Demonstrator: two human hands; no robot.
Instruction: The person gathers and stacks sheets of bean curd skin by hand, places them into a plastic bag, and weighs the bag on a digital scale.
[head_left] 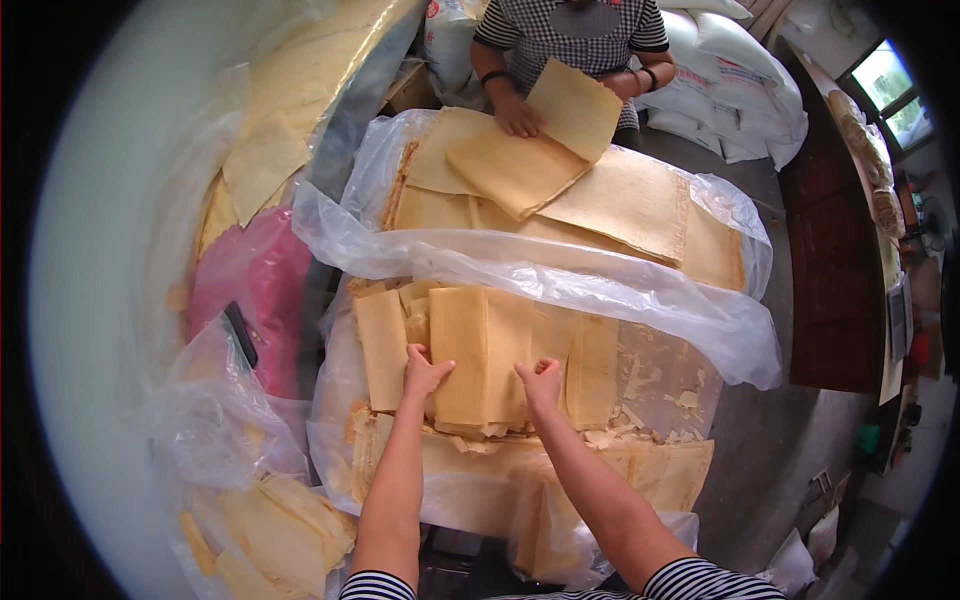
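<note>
Sheets (478, 340) lie between left hand (427, 376), spread at their edge, and right hand (541, 384), curled, its pinch unclear.

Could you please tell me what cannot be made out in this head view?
- Head view: whether the right grip pinches a sheet; its own curled fingers hide this.
- Head view: what lies under the folded sheet; the sheet itself covers it.
- Head view: the co-worker's hand at picture right; the raised sheet partly hides it.
- Head view: the dark object between the forearms; the lower edge cuts it off.
</note>
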